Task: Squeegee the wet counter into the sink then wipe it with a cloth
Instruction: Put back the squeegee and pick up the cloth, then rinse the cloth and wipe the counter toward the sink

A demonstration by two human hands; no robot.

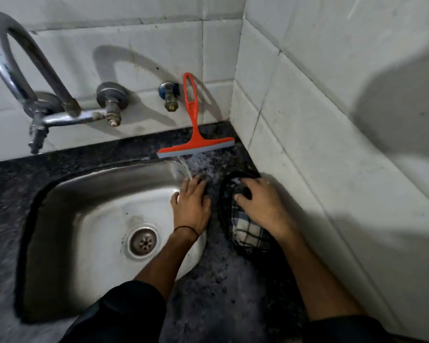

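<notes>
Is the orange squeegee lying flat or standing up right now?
Standing up. The squeegee rests blade-down on the counter, its handle leaning against the wall tiles; neither hand touches it.

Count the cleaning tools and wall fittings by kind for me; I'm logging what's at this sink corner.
Squeegee: 1, orange squeegee leaning on the wall
Cloth: 1, checked cloth under the right hand
Taps: 2, curved tap and small valve
Sink: 1, steel sink
Total: 5
</notes>
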